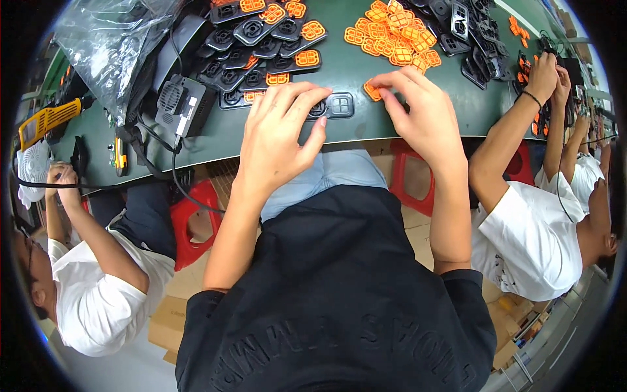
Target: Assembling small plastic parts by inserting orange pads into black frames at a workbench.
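Closest to the near edge of the dark green tabletop (366, 121), the left hand (281, 134) lies flat over a black moulded plastic frame (336, 104), fingers spread and pressing it down; only the frame's right end shows, with a square four-windowed opening left bare. Just right of it the right hand (418, 111) pinches a small orange keypad insert (372, 90) between thumb and fingertips, the piece touching the tabletop beside the frame. It looks like soft rubber, squarish with rounded corners and a raised grid of four pads.

The step in hand appears to be seating that orange insert into the frame's empty window. The next move would call for turning the pad to match the opening, bringing it over the window and pushing it in evenly while the left hand keeps the frame from sliding.

Farther back, toward the middle, lies a loose pile of orange inserts (395, 32); to its left is a heap of black frames (261, 46), several already carrying orange pads. Towards the far left corner a crinkled clear plastic bag (114, 39) slumps. Other people sit at the left and right ends, their hands busy with their own pieces.
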`<state>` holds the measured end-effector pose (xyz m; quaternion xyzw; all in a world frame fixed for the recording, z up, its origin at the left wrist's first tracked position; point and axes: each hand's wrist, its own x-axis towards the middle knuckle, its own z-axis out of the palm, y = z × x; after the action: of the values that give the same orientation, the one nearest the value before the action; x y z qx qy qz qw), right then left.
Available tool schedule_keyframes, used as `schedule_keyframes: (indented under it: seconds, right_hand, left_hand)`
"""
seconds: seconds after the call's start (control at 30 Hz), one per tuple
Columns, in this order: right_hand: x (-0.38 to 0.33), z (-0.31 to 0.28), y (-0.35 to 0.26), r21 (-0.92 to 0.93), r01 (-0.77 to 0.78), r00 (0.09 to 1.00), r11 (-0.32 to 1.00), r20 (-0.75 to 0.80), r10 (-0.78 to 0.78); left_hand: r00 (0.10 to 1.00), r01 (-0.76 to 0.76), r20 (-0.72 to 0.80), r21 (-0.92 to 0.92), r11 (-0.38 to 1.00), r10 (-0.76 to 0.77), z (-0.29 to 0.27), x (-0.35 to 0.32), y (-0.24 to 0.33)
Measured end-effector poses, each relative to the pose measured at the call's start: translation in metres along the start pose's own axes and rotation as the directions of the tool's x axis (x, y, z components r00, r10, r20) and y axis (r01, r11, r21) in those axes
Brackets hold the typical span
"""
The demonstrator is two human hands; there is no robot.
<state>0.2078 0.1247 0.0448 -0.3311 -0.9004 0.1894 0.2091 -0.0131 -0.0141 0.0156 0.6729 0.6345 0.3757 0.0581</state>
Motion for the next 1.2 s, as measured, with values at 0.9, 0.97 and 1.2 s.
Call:
schedule_keyframes:
  seconds: [0.9, 0.97, 1.2]
  right_hand:
    - [0.002, 0.005, -0.006, 0.147, 0.024, 0.999, 0.989, 0.041, -0.03]
    - [0.003, 0.006, -0.002, 0.15, 0.015, 0.998, 0.988, 0.05, -0.023]
    - [0.007, 0.013, -0.016, 0.261, 0.132, 0.987, 0.956, 0.051, -0.15]
  left_hand:
    - [0.999, 0.035, 0.011, -0.043, 0.998, -0.035, -0.002, 0.002, -0.001]
    - [0.999, 0.037, 0.012, -0.042, 0.998, -0.036, -0.001, 0.001, -0.002]
    - [1.0, 0.018, -0.013, -0.022, 1.0, -0.018, 0.002, -0.001, -0.005]
